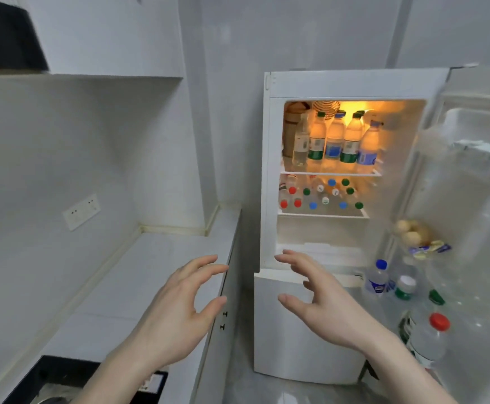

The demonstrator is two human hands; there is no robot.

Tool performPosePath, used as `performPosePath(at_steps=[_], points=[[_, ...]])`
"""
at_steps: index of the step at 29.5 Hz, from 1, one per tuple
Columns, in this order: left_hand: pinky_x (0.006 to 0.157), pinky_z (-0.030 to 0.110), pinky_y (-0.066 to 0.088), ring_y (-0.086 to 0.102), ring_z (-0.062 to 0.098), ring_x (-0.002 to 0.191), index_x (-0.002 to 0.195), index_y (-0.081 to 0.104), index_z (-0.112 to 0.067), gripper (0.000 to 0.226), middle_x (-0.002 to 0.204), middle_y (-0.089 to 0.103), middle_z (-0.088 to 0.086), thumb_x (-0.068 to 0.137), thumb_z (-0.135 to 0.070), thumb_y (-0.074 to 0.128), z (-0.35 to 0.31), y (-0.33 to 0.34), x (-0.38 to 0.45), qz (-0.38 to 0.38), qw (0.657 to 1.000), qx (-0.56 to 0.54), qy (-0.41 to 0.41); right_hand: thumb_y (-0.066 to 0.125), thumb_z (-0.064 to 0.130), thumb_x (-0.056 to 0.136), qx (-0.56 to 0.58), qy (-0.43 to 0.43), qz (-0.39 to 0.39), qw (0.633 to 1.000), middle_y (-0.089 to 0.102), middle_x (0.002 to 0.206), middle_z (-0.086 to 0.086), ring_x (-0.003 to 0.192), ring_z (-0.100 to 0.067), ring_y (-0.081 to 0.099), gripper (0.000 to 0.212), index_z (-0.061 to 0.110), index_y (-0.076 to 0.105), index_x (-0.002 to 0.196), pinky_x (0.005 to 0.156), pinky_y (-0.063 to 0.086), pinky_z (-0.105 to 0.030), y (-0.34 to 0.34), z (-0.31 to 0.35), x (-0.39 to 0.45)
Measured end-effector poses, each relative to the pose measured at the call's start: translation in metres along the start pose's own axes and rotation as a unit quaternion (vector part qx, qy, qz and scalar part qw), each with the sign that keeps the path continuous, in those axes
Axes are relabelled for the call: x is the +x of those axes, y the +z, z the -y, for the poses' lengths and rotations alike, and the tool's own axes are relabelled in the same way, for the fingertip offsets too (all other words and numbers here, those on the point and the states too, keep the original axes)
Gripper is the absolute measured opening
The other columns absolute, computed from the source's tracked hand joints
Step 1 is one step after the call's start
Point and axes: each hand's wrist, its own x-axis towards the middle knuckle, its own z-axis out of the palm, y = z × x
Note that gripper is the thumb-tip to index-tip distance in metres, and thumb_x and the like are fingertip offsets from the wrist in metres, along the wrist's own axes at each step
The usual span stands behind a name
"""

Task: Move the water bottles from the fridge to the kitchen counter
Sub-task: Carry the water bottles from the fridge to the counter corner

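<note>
The white fridge (270, 158) stands open with its light on. Several water bottles (334, 141) with green and blue labels stand upright on its top shelf. More bottles (321, 195) with red, green and blue caps fill the shelf below. The open door (471, 199) at the right holds further bottles (377, 279) in its lower rack. The pale kitchen counter (150, 272) runs along the left. My left hand (179, 313) hovers over the counter's front edge, fingers spread and holding nothing. My right hand (322, 301) is raised in front of the fridge's lower part, also holding nothing.
A wall socket (82, 211) sits on the left wall above the counter. A black hob (63, 380) lies at the counter's near end, and a dark hood (4, 39) hangs top left. Eggs (411, 231) sit in the door rack.
</note>
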Motion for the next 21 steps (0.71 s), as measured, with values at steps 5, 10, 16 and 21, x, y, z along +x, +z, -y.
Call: performPosePath(at_steps=[5,10,16,21], points=[[0.12,0.026,0.031,0.03,-0.01,0.142,0.14,0.047,-0.055,0.045,0.152,0.029,-0.04,0.097,-0.048,0.061,-0.02,0.022,0.074,-0.012,1.0,0.001,0.01,0.068,0.042,0.096,0.003,0.009,-0.018,1.0,0.029,0.156,0.038,0.143,0.005,0.038,0.06,0.064,0.036,0.141,0.12,0.039,-0.039,-0.046,-0.042,0.043],[0.118,0.024,0.032,0.032,-0.011,0.141,0.141,0.048,-0.053,0.046,0.151,0.03,-0.041,0.097,-0.047,0.062,-0.034,0.037,0.134,-0.006,0.999,-0.004,0.033,0.069,0.038,0.097,0.01,0.024,-0.055,0.998,0.034,0.152,0.039,0.139,0.006,0.041,0.058,0.06,0.039,0.141,0.117,0.042,-0.035,-0.077,-0.071,0.067],[0.116,0.022,0.032,0.037,-0.008,0.139,0.142,0.05,-0.047,0.047,0.152,0.033,-0.036,0.098,-0.043,0.064,-0.046,0.056,0.236,0.018,0.995,-0.005,0.094,0.07,0.033,0.096,0.02,0.046,-0.119,0.992,0.036,0.147,0.043,0.134,0.011,0.042,0.058,0.059,0.042,0.14,0.112,0.042,-0.027,-0.109,-0.104,0.104],[0.108,0.007,0.024,0.034,-0.014,0.131,0.141,0.052,-0.043,0.045,0.147,0.035,-0.034,0.098,-0.038,0.065,-0.052,0.068,0.309,0.044,0.988,-0.003,0.15,0.073,0.026,0.094,0.035,0.063,-0.179,0.981,0.042,0.147,0.038,0.131,0.012,0.046,0.057,0.055,0.048,0.137,0.107,0.044,-0.024,-0.122,-0.117,0.141]])
